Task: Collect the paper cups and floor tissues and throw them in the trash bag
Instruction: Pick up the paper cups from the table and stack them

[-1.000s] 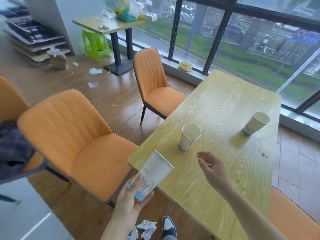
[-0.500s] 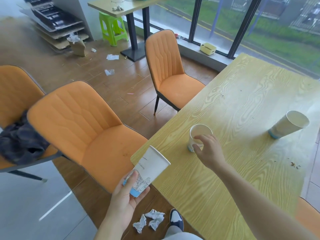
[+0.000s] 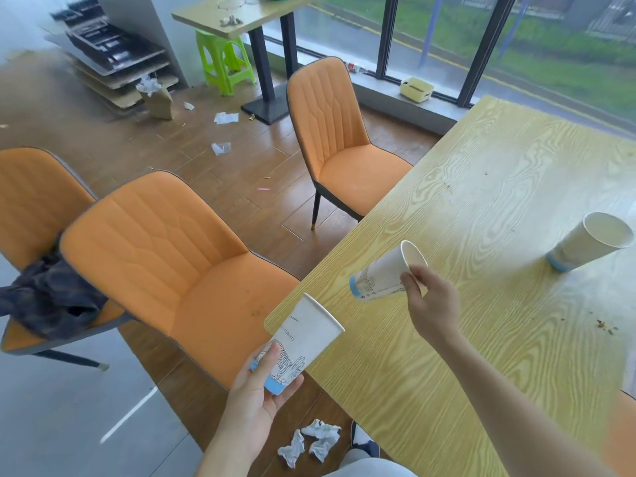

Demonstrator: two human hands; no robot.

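Observation:
My left hand (image 3: 256,387) grips a white paper cup (image 3: 303,339) with a blue base, tilted, just off the near corner of the yellow wooden table (image 3: 481,187). My right hand (image 3: 432,301) pinches the rim of a second paper cup (image 3: 382,273), lifted off the table and tipped on its side. A third paper cup (image 3: 592,241) stands on the table at the right. Crumpled white tissues (image 3: 311,440) lie on the floor by my shoe (image 3: 363,440). More paper scraps (image 3: 225,117) lie further off on the wooden floor. No trash bag is in sight.
Orange chairs stand along the table: one right beside me (image 3: 165,256), one further ahead (image 3: 340,146), one at the left (image 3: 31,201) with dark cloth (image 3: 51,297) on it. A small table (image 3: 241,18), green stool (image 3: 223,60) and brown paper bag (image 3: 158,99) stand beyond. Crumbs (image 3: 605,327) dot the tabletop.
My right hand reached the middle cup, took it by the rim and lifted it off the table, tipping it sideways. My left hand kept holding its cup.

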